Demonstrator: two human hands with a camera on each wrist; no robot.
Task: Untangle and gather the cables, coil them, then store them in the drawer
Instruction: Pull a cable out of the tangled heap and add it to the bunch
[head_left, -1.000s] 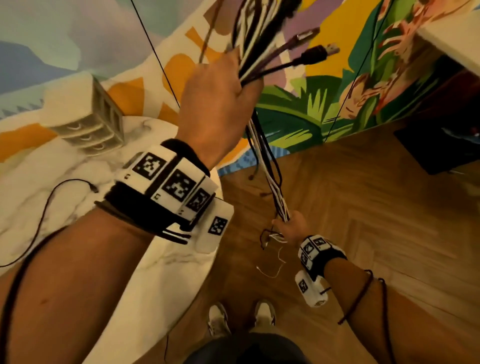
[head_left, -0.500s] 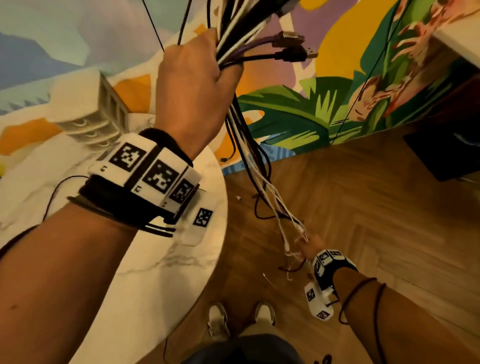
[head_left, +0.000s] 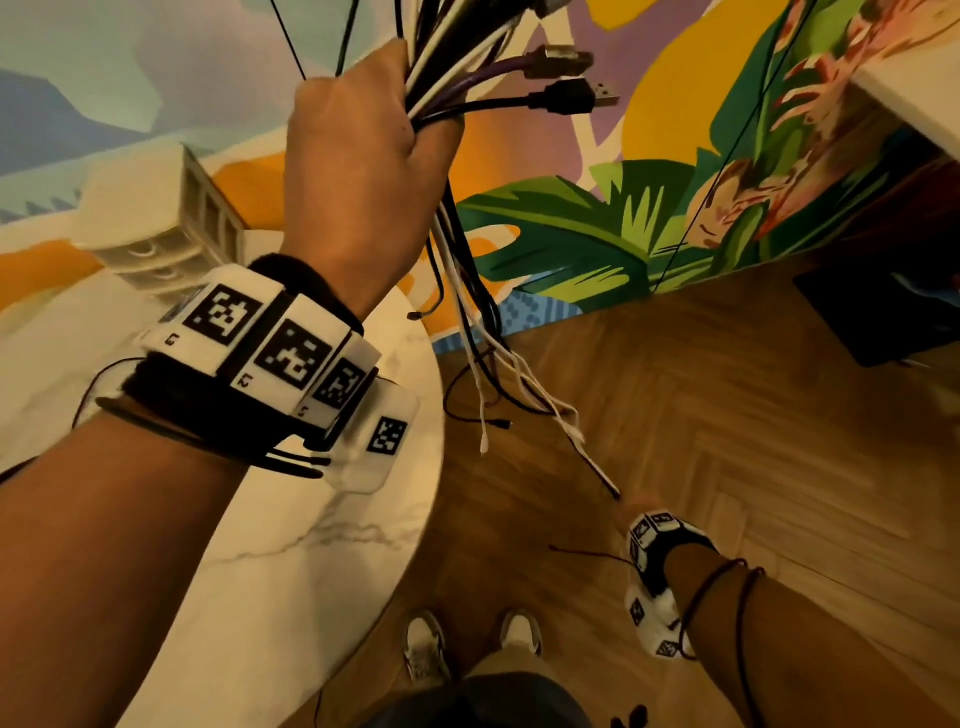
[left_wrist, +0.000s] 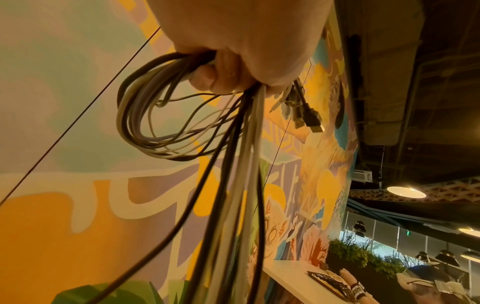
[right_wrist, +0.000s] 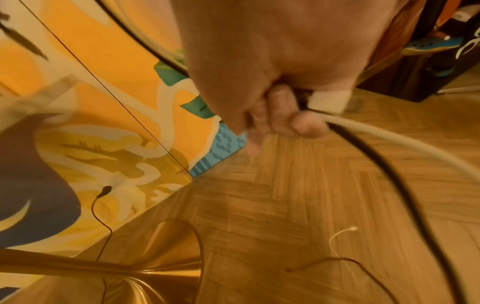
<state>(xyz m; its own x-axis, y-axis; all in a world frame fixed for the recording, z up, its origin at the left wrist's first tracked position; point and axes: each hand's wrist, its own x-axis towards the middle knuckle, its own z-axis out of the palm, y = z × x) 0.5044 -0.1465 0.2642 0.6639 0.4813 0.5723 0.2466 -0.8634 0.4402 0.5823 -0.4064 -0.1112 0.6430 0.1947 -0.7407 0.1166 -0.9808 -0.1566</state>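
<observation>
The left hand is fisted tight on the cables, raised high; plugs splay above that grip, a loop hangs beside it, and the strands trail below. The right hand, well below, curls its fingers around a black and a white strand. Several tails dangle free beneath the upper grip. Risk: pulling downward could cinch a knot, and loose ends may snag. The drawers sit on the tabletop, behind the left wrist.

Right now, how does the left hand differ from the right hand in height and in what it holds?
The left hand is raised high; the right hand is low, near the floor. The left grips the whole cable bundle; the right grips only a black and a white cable end. Both are closed around cables.
</observation>
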